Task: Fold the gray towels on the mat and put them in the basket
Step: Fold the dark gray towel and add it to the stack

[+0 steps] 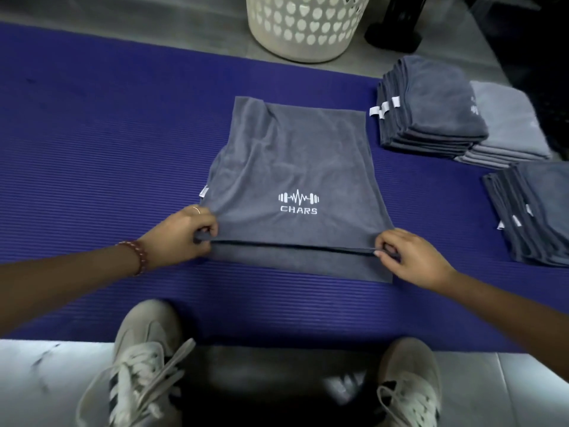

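**One towel (292, 161) pinched at both near corners**

The left fingers (206, 229) curl over the near-left corner of the towel's upper layer and pinch the cloth. The right fingers (385, 241) pinch the near-right corner the same way. The left hand (181, 232) and the right hand (409, 257) lie knuckles up, with both forearms reaching in across the near edge of the mat (92, 149). One beaded bracelet (138, 254) circles the left wrist.

The towel lies folded in two layers around the mat's middle, logo up. The held edge sits a little short of the lower layer's near edge.

Three stacks of folded towels sit at the mat's right end. A dark stack (431, 109) touches a light stack (511, 127) near the far right corner, and a third stack (538, 211) lies nearer, at the right edge.

One white basket (304, 26) stands just beyond the far edge. Two shoes, a left shoe (138, 359) and a right shoe (409, 383), sit at the near edge.
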`<state>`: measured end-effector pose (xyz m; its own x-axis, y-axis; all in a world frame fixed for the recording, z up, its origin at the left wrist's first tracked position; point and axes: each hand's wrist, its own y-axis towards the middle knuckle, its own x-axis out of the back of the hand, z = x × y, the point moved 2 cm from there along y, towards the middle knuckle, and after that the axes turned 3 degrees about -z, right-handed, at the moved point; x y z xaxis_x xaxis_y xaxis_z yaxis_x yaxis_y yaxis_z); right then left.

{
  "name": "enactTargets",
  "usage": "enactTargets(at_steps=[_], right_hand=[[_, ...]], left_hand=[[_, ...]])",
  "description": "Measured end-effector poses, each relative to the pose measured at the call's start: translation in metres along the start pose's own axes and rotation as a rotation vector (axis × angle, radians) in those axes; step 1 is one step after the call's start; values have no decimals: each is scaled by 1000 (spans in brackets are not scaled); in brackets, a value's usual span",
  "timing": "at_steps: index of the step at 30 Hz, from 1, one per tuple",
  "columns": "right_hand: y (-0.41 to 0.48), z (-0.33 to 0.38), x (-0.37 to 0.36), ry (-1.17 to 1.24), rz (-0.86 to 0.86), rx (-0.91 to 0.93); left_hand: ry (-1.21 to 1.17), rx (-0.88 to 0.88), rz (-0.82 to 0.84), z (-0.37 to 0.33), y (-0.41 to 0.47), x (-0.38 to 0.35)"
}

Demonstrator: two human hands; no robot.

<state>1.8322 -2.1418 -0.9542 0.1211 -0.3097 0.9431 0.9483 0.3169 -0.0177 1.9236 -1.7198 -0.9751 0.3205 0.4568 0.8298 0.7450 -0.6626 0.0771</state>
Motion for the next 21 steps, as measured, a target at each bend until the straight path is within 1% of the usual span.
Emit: enactTargets(at_steps=[2,4,6,9,11,14,17,19,21], right_hand=[[-5,1,-13,20,127,-29],[-8,3,-27,58,243,-96],[-6,3,-33,137,255,-184],[-2,-4,-32,259,190,-332],[0,-9,-31,311,171,-391],[-3,-7,-33,367,130,-464],[-12,-3,-35,393,25,-489],[-18,-1,-36,362,-79,-459],[-23,0,-37,335,-194,-505]], left_hand=[[36,32,90,10,-9,-4],[29,77,141,14,-16,-11],[12,99,144,14,-19,-16],[-38,129,119,17,-20,-17],[-55,153,88,21,-20,-18],[-106,271,24,17,-19,-22],[-178,425,-142,12,-17,-23],[-198,471,-255,13,-18,-23],[-213,516,-330,13,-21,-24]])
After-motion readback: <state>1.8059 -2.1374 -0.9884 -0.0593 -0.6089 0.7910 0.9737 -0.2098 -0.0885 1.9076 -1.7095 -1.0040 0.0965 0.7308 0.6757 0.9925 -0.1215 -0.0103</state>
